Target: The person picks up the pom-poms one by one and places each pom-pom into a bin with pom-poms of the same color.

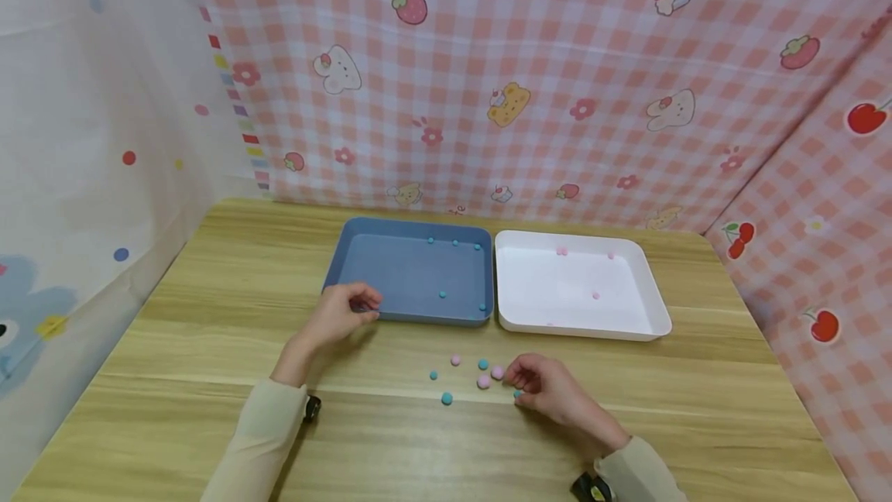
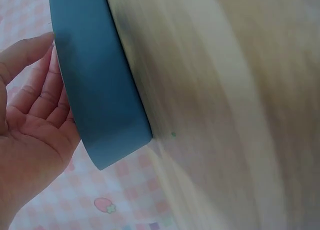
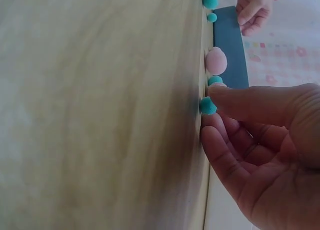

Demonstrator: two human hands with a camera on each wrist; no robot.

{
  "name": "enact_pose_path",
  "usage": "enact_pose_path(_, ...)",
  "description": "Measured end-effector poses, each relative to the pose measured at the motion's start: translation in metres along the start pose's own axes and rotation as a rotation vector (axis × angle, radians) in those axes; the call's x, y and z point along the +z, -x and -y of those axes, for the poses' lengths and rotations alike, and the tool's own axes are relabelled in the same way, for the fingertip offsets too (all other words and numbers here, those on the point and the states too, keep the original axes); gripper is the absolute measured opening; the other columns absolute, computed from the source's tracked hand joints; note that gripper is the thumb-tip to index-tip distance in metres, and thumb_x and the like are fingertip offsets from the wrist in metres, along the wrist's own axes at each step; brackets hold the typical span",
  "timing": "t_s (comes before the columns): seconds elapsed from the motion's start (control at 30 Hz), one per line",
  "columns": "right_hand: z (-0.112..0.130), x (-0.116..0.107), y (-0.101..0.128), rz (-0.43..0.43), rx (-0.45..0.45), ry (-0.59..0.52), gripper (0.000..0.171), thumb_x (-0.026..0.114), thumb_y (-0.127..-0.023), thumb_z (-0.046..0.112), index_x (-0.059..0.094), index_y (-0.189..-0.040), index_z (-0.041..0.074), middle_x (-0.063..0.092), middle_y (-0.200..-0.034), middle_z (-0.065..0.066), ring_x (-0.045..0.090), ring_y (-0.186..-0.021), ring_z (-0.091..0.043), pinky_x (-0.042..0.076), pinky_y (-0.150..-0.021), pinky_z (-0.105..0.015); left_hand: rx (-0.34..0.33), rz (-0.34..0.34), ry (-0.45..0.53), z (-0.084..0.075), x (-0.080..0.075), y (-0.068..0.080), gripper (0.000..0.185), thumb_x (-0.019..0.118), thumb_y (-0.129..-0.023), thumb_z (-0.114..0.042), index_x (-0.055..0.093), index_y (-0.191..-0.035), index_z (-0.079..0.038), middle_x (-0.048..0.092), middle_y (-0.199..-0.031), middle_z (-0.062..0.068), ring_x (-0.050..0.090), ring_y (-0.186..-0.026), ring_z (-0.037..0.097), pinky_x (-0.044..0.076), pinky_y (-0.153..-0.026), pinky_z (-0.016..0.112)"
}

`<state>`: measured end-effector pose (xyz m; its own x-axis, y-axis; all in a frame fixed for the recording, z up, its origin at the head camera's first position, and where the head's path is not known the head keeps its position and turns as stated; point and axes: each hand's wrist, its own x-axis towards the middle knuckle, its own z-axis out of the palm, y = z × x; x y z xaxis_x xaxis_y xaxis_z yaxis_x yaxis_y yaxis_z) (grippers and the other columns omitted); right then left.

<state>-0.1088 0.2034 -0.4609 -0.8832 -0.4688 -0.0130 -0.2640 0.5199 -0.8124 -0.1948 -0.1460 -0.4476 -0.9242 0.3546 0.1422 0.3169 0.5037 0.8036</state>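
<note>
My left hand [image 1: 364,307] rests with loosely curled fingers at the front left corner of the blue tray [image 1: 362,254] and holds nothing; the left wrist view shows its relaxed fingers [image 2: 42,97] beside the blue tray's wall [image 2: 100,89]. My right hand [image 1: 523,387] is down on the table and pinches a small teal ball [image 1: 518,393] between thumb and fingertips. In the right wrist view that teal ball [image 3: 207,105] still lies on the wood. Several loose pink balls [image 1: 483,382] and teal balls [image 1: 447,398] lie just left of it.
The blue tray holds several teal balls [image 1: 442,294]. Beside it on the right, the white tray [image 1: 655,308] holds a few pink balls [image 1: 595,295]. Pink checked cloth walls stand behind and to the right, a white cloth on the left.
</note>
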Motion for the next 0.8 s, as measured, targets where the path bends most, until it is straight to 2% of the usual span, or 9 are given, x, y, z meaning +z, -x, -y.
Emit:
enact_pose_path(0.23, 0.0001, -0.0004, -0.0024, 0.037, -0.025, 0.025, 0.026, 0.068, -0.071, -0.016, 0.061, -0.088, 0.001, 0.061, -0.087, -0.006, 0.057, -0.079, -0.016, 0.051, -0.069, -0.027, 0.011, 0.01, -0.024, 0.0049, -0.0008, -0.004, 0.01, 0.069, -0.076, 0.008, 0.067, -0.086, 0.006, 0.065, -0.076, 0.008, 0.059, -0.071, 0.017, 0.049, -0.064, 0.023)
enact_pose_path(0.5, -0.0008, -0.0004, -0.0038, 0.058, -0.047, 0.046, 0.026, 0.067, -0.071, -0.017, 0.062, -0.087, 0.002, 0.06, -0.087, -0.005, 0.057, -0.078, -0.014, 0.051, -0.067, -0.025, 0.0, 0.031, -0.044, 0.0058, -0.0028, -0.0041, 0.008, 0.068, -0.076, 0.007, 0.068, -0.083, 0.004, 0.065, -0.074, 0.004, 0.057, -0.069, 0.014, 0.048, -0.063, 0.023)
enact_pose_path(0.8, -0.0021, 0.0004, -0.0036, 0.055, -0.051, 0.061, 0.027, 0.063, -0.07, -0.018, 0.062, -0.086, 0.003, 0.06, -0.085, -0.004, 0.055, -0.077, -0.011, 0.05, -0.066, -0.023, 0.026, 0.023, -0.044, 0.0086, -0.0034, -0.0062, 0.008, 0.069, -0.075, 0.008, 0.068, -0.08, 0.002, 0.065, -0.073, 0.005, 0.057, -0.068, 0.014, 0.047, -0.062, 0.022)
